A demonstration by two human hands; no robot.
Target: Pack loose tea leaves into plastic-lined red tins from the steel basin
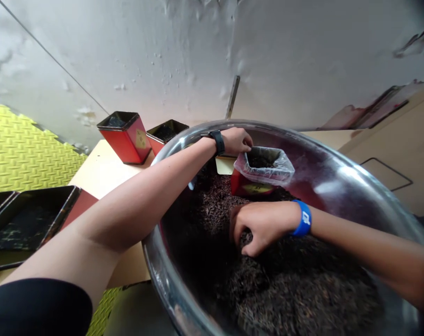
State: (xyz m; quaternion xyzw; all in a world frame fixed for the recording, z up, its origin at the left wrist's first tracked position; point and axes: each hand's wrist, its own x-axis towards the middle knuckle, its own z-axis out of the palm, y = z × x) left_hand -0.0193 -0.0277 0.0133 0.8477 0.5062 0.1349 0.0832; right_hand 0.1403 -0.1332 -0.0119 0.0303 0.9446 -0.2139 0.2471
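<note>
A wide steel bowl (pixel 163 275) holds a heap of dark, dried loose tea leaves (pixel 303 294). Inside it, on the leaves, stands a red tin (pixel 240 183) lined with a clear plastic bag (pixel 285 169) folded out over its rim; some dark leaves lie inside. My left hand (pixel 235 141), with a black watch at the wrist, pinches the bag's edge at the tin's near-left corner. Lower down, my right hand (pixel 264 224), wearing a blue wristband, is curled around a clump of tea leaves just above the heap. Its far fingers are partly hidden.
A red tin (pixel 130 144) and another open tin (pixel 167 130) stand left of the bowl on a wooden surface (pixel 96 163). More open dark tins (pixel 26 224) sit at the left. A grey wall (pixel 163 60) rises behind; yellow matting (pixel 26 149) covers the floor.
</note>
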